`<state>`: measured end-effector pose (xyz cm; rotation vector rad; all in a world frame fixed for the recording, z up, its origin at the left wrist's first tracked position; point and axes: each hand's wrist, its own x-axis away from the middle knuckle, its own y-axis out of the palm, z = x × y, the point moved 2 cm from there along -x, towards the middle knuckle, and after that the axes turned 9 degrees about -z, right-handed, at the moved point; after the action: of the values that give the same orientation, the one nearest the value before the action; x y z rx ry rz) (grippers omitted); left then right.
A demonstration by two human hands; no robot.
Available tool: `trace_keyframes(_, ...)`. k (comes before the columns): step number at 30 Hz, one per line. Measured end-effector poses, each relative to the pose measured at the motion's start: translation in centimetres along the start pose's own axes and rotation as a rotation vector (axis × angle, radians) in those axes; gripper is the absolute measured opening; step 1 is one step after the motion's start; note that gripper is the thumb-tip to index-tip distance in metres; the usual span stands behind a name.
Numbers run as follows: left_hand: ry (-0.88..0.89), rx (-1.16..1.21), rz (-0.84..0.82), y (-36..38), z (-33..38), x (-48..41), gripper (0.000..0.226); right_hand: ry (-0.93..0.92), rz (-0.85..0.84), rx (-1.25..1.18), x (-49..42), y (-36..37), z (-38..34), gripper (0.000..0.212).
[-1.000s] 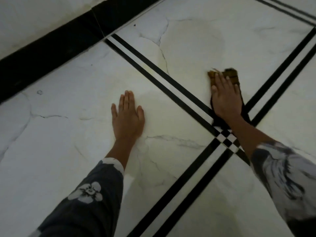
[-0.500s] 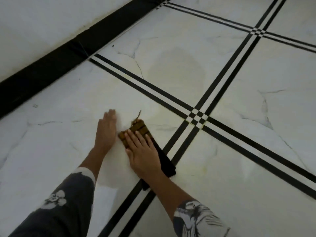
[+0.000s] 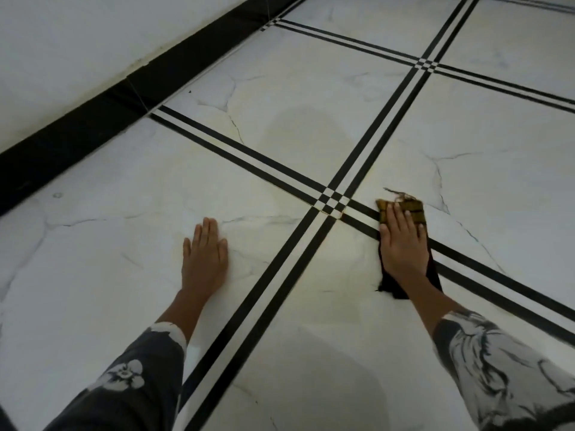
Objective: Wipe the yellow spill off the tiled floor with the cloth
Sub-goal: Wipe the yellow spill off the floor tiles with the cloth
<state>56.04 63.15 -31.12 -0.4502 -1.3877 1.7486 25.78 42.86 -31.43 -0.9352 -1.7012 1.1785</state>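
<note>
The flat right hand [image 3: 403, 244] presses the dark, yellow-stained cloth [image 3: 404, 209] to the floor, faint yellow film [image 3: 306, 132] lying ahead-left, nearer it than the splayed, empty left hand [image 3: 203, 255]

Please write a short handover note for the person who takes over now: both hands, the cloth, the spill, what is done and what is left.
Left hand: flat on the floor, empty.
Right hand: palm down, pressing the cloth across the double black line right of the crossing.
Spill: a faint yellowish film shows on the far tile and near the crossing.
Done: cannot tell how much.
Left: wipe those patches.
</note>
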Motion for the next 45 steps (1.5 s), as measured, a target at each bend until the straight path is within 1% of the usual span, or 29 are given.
trace_keyframes(3, -0.032, 0.014, 0.002, 0.1, 0.3, 0.0, 0.053, 0.075, 0.006, -0.047, 3.5, 0.9, 0.0, 0.062)
trace_keyframes(5, -0.049, 0.102, 0.007, -0.1, 1.0, 0.2, 0.052, 0.075, 0.004, -0.072, 6.3, 1.8, -1.7, 0.064)
trace_keyframes(7, -0.019, 0.184, 0.054, -0.5, 1.9, 0.8, 0.049, 0.022, -0.002, -0.076, 8.5, 2.8, -4.4, 0.063)
trace_keyframes(9, 0.061, 0.182, 0.084, -0.8, 2.7, 1.9, 0.047, -0.029, -0.051, -0.076, 10.5, 4.0, -7.8, 0.062)
trace_keyframes(11, 0.121, 0.183, 0.084, -1.0, 3.2, 3.0, 0.047, -0.111, -0.115, -0.133, 11.9, 5.1, -12.1, 0.062)
trace_keyframes(13, 0.105, 0.262, 0.073, -1.2, 3.4, 4.2, 0.047, -0.229, -0.135, -0.19, 12.9, 5.4, -16.1, 0.063)
trace_keyframes(14, 0.085, 0.331, 0.079, -1.0, 3.8, 4.9, 0.047, -0.272, -0.167, -0.245, 12.9, 5.0, -17.3, 0.064)
trace_keyframes(15, 0.067, 0.387, 0.098, -0.8, 4.2, 5.6, 0.048, -0.319, -0.145, -0.316, 12.8, 4.6, -18.1, 0.061)
trace_keyframes(16, 0.062, 0.41, 0.101, -0.3, 5.1, 6.6, 0.05, -0.338, -0.156, -0.47, 12.5, 4.2, -18.0, 0.056)
trace_keyframes(17, 0.075, 0.402, 0.089, 0.3, 6.2, 7.5, 0.053, -0.328, -0.16, -0.64, 12.3, 3.8, -17.2, 0.052)
trace_keyframes(18, 0.09, 0.371, 0.072, 1.1, 7.5, 8.6, 0.058, -0.291, -0.118, -0.735, 12.1, 3.3, -16.0, 0.05)
trace_keyframes(20, 0.122, 0.236, -0.039, 3.3, 10.4, 10.8, 0.069, -0.175, -0.038, -0.703, 11.7, 2.5, -12.7, 0.049)
trace_keyframes(21, 0.132, 0.148, -0.098, 4.4, 11.3, 11.3, 0.071, -0.134, -0.045, -0.653, 11.7, 2.4, -11.5, 0.051)
trace_keyframes(22, 0.119, 0.08, -0.143, 5.1, 11.9, 11.3, 0.071, -0.114, -0.059, -0.603, 11.6, 2.5, -10.7, 0.054)
trace_keyframes(25, 0.141, -0.05, -0.191, 5.0, 11.4, 8.3, 0.071, -0.113, -0.084, -0.484, 11.1, 2.9, -11.2, 0.064)
trace_keyframes(27, 0.125, -0.084, -0.159, 3.6, 9.4, 4.8, 0.073, -0.145, -0.118, -0.361, 10.8, 3.5, -12.4, 0.064)
trace_keyframes(28, 0.085, -0.094, -0.105, 2.9, 8.0, 3.1, 0.072, -0.17, -0.124, -0.289, 10.6, 3.9, -12.9, 0.064)
trace_keyframes(29, 0.047, -0.112, -0.051, 2.0, 6.4, 1.5, 0.07, -0.189, -0.123, -0.22, 10.5, 4.4, -13.2, 0.064)
trace_keyframes(31, -0.036, -0.142, -0.004, 0.4, 2.3, -0.3, 0.061, -0.198, -0.097, -0.126, 10.4, 5.2, -13.3, 0.065)
trace_keyframes(33, -0.114, -0.136, 0.024, -0.8, -1.8, -0.6, 0.057, -0.194, -0.08, -0.094, 10.3, 5.7, -13.3, 0.064)
trace_keyframes(35, -0.186, -0.097, 0.048, -1.6, -4.3, 0.0, 0.056, -0.199, -0.075, -0.086, 10.2, 5.9, -13.4, 0.063)
trace_keyframes(39, -0.257, -0.067, 0.056, -0.8, -4.1, 3.4, 0.06, -0.186, -0.067, -0.078, 10.1, 5.8, -13.4, 0.064)
trace_keyframes(40, -0.245, -0.071, 0.062, -0.5, -3.3, 4.6, 0.064, -0.185, -0.075, -0.077, 10.2, 5.8, -13.4, 0.065)
trace_keyframes(42, -0.164, -0.093, 0.062, 0.5, -1.5, 6.8, 0.075, -0.192, -0.09, -0.118, 10.2, 5.5, -13.5, 0.066)
trace_keyframes(45, 0.027, -0.119, -0.011, 2.9, 3.0, 9.2, 0.075, -0.193, -0.097, -0.293, 10.6, 4.2, -13.0, 0.063)
